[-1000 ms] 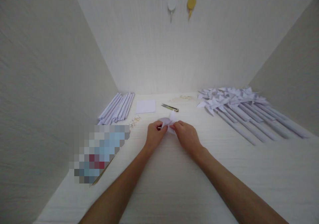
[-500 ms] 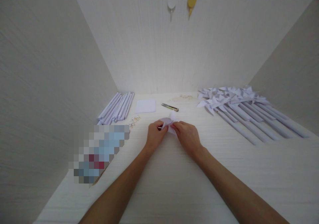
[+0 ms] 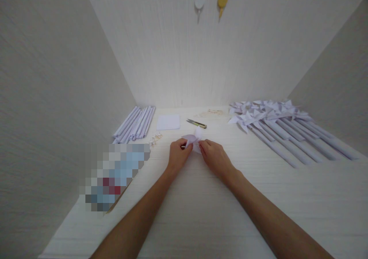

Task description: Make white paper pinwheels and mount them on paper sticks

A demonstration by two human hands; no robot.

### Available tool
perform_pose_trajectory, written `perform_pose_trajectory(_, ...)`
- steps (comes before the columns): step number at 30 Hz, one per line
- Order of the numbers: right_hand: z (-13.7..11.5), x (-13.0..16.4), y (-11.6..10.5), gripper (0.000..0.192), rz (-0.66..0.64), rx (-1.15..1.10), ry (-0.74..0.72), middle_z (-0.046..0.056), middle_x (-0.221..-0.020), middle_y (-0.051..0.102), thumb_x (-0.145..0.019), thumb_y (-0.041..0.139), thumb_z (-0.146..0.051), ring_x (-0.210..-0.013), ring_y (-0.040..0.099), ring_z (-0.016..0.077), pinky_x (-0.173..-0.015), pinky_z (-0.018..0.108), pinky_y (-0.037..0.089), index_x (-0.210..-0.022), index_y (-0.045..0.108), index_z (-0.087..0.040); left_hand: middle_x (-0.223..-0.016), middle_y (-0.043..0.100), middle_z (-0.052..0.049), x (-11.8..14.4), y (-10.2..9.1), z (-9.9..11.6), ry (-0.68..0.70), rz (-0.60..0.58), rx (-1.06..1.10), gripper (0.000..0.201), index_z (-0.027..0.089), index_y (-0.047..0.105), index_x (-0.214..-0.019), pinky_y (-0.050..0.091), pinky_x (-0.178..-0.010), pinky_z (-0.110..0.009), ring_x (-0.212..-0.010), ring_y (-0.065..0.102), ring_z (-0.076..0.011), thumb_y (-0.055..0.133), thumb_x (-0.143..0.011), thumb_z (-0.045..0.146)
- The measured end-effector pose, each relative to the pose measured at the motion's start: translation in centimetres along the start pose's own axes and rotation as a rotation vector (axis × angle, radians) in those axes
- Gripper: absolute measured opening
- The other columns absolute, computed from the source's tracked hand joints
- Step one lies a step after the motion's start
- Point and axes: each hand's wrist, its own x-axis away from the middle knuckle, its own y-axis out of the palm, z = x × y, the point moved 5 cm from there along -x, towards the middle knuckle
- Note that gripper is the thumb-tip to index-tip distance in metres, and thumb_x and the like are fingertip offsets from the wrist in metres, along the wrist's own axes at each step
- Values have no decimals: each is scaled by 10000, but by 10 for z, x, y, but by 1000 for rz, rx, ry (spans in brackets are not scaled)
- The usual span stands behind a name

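Between my hands is a white paper pinwheel (image 3: 196, 132), its folded blades standing up. My left hand (image 3: 178, 154) is closed on its left side, thumb and fingers pinching the paper. The fingers of my right hand (image 3: 213, 154) are pinched together at the pinwheel's right side, near its centre; whether they also hold some small piece is too fine to make out. Just beyond the pinwheel lies a pair of thread snips (image 3: 196, 123). White paper sheets (image 3: 168, 122) rest behind my left hand.
Rolled paper sticks (image 3: 135, 124) are stacked at the back left. Small cut pieces (image 3: 155, 139) lie before them, beside a blurred-out item (image 3: 117, 178). Finished paper pinwheels on sticks (image 3: 267, 117) fill the right side. Thin bits (image 3: 215, 112) lie by the back wall, where two hooks (image 3: 222, 0) hang.
The pinwheel's blades have spread a little between my hands, and my right fingers have shifted slightly at its centre. Both hands keep their grip.
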Motion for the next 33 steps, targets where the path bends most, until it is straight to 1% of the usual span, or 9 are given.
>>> perform_pose_trajectory(5,-4,0,-3,237,-31,26,-16,92,-762,619,-835,342,-79,-730,577,163,-656,242,397,-816,576,-109,-525,531,33,0,0,1,1,8,-5,96,124,572,-536,366,-517,-195,-541,474,-94,518,-609,153)
perform_pose_trajectory(10,-6,1,-4,235,-73,-12,-7,94,-802,633,-811,351,-52,-762,582,165,-684,243,401,-856,575,-109,-536,545,32,0,-1,1,-19,5,6,95,124,582,-554,370,-518,-196,-548,481,-96,514,-612,155)
perform_pose_trajectory(13,-3,1,-4,253,-32,-72,-5,100,-838,643,-832,335,-84,-771,591,167,-698,254,410,-925,568,-114,-559,567,24,0,-1,0,-10,-3,23,97,121,599,-582,380,-533,-199,-562,495,-100,516,-616,158)
perform_pose_trajectory(16,-2,2,-3,257,5,-143,-46,99,-857,648,-835,343,-100,-773,597,162,-701,253,417,-977,556,-125,-556,568,24,0,-2,-1,-4,-1,33,97,122,602,-582,381,-531,-200,-561,496,-101,518,-618,156)
perform_pose_trajectory(18,-1,2,-2,242,14,-176,-61,92,-845,650,-828,359,-104,-759,597,158,-693,248,417,-961,560,-131,-560,571,24,-1,-2,-2,-8,1,33,97,123,603,-584,382,-531,-202,-563,498,-102,518,-618,155)
perform_pose_trajectory(22,0,1,-3,191,19,-203,-38,86,-775,647,-819,388,-116,-681,589,150,-633,236,405,-901,559,-126,-588,585,18,-1,-2,-2,-15,0,17,105,119,611,-606,386,-545,-203,-581,508,-105,515,-624,159)
perform_pose_trajectory(25,0,1,-3,165,23,-217,-37,76,-743,640,-816,394,-118,-649,576,141,-604,228,387,-882,545,-132,-558,564,24,-1,-1,0,-8,0,-3,102,119,598,-582,375,-531,-200,-563,494,-100,516,-626,162)
perform_pose_trajectory(33,0,2,-4,156,51,-220,-47,48,-676,611,-851,337,-147,-596,548,131,-557,222,335,-824,491,-148,-548,546,28,-1,-1,-1,1,-10,12,105,128,579,-553,369,-520,-200,-558,481,-99,513,-624,168)
